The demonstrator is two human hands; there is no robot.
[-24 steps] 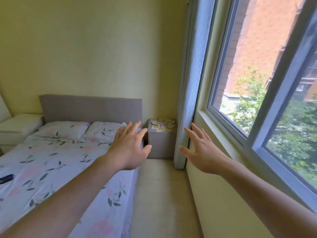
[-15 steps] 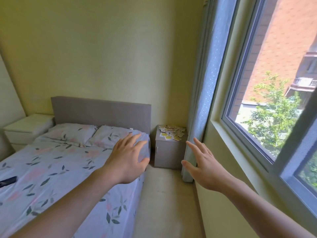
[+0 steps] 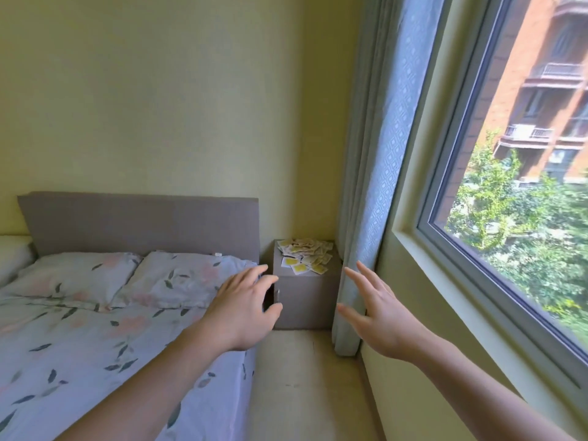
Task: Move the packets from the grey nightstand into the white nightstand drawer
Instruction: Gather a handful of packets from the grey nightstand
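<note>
- Packets [image 3: 304, 254] lie heaped on the grey nightstand [image 3: 305, 294], wedged between bed [image 3: 95, 329] and curtain [image 3: 366, 218]
- Left hand [image 3: 243, 308] and right hand [image 3: 377, 313] reach forward, fingers spread, holding nothing, likely readying to gather the pile
- White nightstand drawer not visible

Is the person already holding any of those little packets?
No: both the left hand and right hand are open and hold nothing, while the packets lie atop the grey nightstand.
</note>
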